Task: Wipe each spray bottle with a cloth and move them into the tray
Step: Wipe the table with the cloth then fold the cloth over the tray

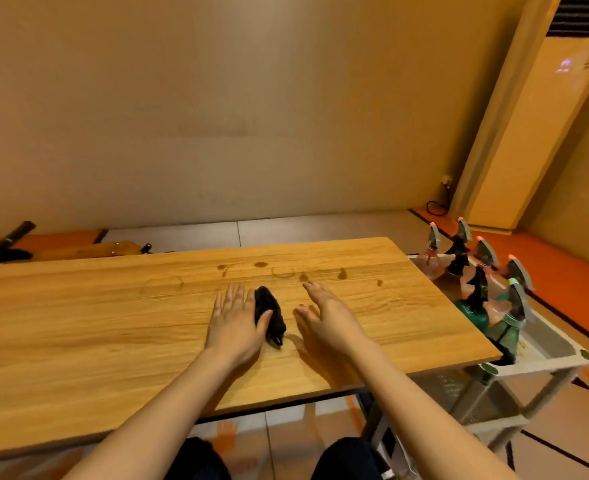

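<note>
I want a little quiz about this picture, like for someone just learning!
1. True or false: the crumpled black cloth lies on the wooden table.
2. Which hand touches the cloth: A left hand, B right hand?
3. Fill in: the spray bottles stand in the white ____ beside the table.

Key: 1 true; 2 A; 3 tray.

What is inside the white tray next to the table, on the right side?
The tray holds several spray bottles standing upright, some green, some clear, with dark or grey trigger heads. The table edge and the bottles themselves cover much of its floor, so the exact count is unclear.
</note>
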A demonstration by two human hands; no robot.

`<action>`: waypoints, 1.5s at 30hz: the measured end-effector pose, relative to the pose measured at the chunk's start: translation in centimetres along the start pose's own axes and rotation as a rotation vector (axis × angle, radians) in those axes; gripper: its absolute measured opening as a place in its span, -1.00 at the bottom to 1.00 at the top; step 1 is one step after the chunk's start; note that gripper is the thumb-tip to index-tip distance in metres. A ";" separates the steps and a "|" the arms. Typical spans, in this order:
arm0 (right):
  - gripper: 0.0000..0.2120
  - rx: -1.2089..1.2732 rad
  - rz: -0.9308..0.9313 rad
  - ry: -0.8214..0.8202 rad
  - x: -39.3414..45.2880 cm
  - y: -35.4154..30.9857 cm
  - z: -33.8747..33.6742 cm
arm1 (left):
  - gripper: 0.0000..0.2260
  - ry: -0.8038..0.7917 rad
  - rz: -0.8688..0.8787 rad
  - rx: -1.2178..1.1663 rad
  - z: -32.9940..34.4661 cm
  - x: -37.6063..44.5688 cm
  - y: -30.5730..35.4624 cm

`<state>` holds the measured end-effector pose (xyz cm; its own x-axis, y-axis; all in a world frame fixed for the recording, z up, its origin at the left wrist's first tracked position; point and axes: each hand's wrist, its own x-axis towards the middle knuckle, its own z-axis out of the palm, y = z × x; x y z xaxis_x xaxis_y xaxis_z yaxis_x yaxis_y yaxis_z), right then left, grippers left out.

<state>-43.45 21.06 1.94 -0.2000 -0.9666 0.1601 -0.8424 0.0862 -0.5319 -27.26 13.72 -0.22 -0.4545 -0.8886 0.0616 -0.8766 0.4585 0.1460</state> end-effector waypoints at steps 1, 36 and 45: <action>-0.43 0.006 -0.011 -0.019 0.5 -1.1 0.8 | -0.40 -0.007 -0.028 -0.008 0.1 -0.3 -1.4; -0.53 -0.125 -0.307 -0.292 16.5 -19.0 19.5 | -0.21 -0.050 -0.476 -0.042 0.4 -0.7 -20.4; -0.45 -0.350 -0.336 -0.242 17.0 -14.6 16.5 | -0.20 -0.048 -0.466 -0.053 0.5 -0.7 -20.4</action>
<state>-26.36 -0.62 -1.27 0.1954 -0.9791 0.0555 -0.9647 -0.2021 -0.1690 -9.12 5.00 -3.75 -0.0222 -0.9974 -0.0681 -0.9803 0.0084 0.1972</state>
